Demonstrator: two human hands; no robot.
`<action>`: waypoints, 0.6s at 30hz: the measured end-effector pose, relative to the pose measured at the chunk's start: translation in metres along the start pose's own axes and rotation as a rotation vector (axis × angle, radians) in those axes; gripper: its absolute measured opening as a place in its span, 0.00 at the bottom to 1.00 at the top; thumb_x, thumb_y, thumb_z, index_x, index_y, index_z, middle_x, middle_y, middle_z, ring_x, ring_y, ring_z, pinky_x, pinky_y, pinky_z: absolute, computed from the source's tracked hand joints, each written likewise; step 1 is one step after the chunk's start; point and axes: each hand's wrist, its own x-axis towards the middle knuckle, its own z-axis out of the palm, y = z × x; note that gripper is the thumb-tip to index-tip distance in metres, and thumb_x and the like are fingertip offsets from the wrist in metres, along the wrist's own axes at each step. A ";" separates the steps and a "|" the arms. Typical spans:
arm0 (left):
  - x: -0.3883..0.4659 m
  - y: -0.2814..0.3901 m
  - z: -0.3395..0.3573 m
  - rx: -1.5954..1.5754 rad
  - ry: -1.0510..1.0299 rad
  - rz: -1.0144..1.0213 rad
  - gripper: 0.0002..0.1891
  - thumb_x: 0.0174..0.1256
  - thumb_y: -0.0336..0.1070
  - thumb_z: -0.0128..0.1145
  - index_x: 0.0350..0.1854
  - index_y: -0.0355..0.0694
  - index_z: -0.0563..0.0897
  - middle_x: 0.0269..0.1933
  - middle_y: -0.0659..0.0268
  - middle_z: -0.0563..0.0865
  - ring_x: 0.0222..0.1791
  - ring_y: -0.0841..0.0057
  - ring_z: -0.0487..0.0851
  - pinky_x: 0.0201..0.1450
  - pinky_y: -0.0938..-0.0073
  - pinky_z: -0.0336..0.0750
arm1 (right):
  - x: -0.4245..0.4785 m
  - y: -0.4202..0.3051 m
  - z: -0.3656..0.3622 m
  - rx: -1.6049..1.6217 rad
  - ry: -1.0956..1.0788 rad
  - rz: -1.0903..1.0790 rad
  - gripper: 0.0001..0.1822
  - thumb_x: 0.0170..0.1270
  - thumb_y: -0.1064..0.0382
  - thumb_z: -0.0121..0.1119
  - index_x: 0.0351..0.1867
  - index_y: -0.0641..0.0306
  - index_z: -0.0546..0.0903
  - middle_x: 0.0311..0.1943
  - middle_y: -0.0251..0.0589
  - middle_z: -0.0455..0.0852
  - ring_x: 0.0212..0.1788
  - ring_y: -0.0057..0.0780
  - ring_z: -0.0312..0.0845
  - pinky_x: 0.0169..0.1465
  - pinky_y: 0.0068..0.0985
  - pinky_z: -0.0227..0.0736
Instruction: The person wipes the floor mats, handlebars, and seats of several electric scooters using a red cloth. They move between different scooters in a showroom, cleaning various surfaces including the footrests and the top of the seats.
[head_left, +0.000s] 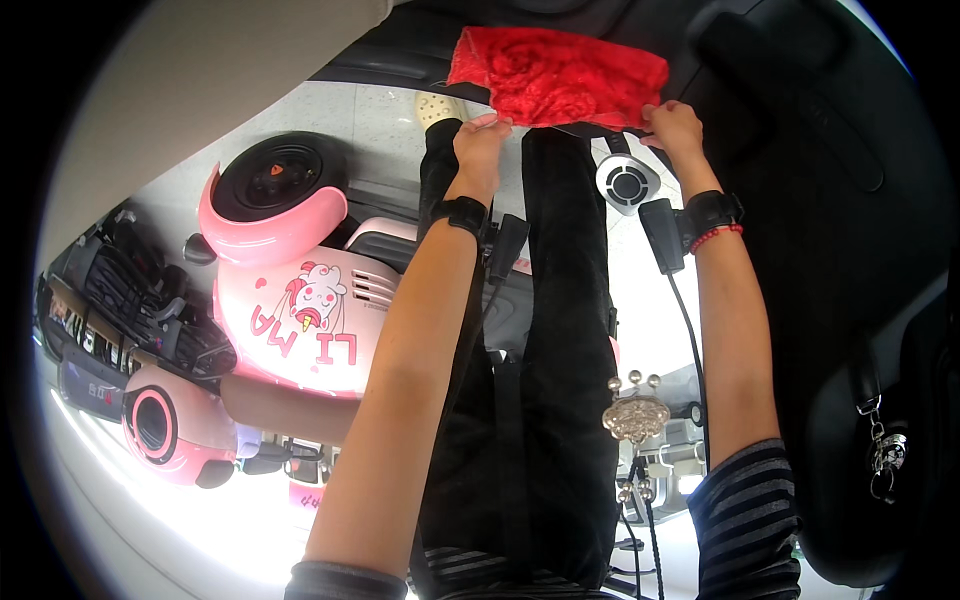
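A bright red cloth (570, 79) with a textured surface and frayed edges lies across a black surface at the top of the view. My left hand (478, 146) pinches the near edge of the cloth towards its left side. At the near right corner, the thumb and fingers of my right hand (675, 133) grip the cloth. Each wrist wears a black strap with a boxy black device, the left device (508, 247) and the right device (663, 236). A red bead bracelet (716, 237) circles my right wrist. The fingertips are partly hidden by the cloth.
Left of my legs stands a pink scooter (300, 322) with a cartoon unicorn and a black wheel (268, 180). A pale panel (202, 82) fills the upper left. A silver pendant (636, 416) dangles near my right arm. Keys (885, 457) hang against the black surface at right.
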 end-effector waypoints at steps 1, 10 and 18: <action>0.001 0.000 0.000 -0.031 -0.026 0.004 0.22 0.59 0.36 0.61 0.54 0.36 0.71 0.47 0.66 0.83 0.44 0.76 0.82 0.53 0.74 0.65 | 0.000 -0.001 0.000 -0.003 -0.001 -0.003 0.12 0.52 0.56 0.58 0.27 0.64 0.81 0.25 0.41 0.86 0.23 0.30 0.84 0.40 0.23 0.74; -0.003 0.012 0.006 0.154 -0.007 -0.032 0.14 0.59 0.41 0.61 0.43 0.40 0.79 0.42 0.70 0.83 0.45 0.79 0.80 0.55 0.73 0.66 | 0.000 0.001 0.002 0.001 -0.003 -0.020 0.12 0.52 0.56 0.58 0.27 0.63 0.81 0.24 0.40 0.85 0.23 0.28 0.84 0.38 0.22 0.74; -0.021 0.032 0.002 -0.163 0.008 -0.102 0.11 0.55 0.32 0.64 0.39 0.37 0.77 0.37 0.67 0.83 0.37 0.78 0.81 0.43 0.79 0.70 | -0.028 -0.014 -0.025 0.487 -0.131 0.189 0.13 0.48 0.62 0.58 0.32 0.68 0.82 0.29 0.41 0.85 0.29 0.27 0.82 0.37 0.19 0.75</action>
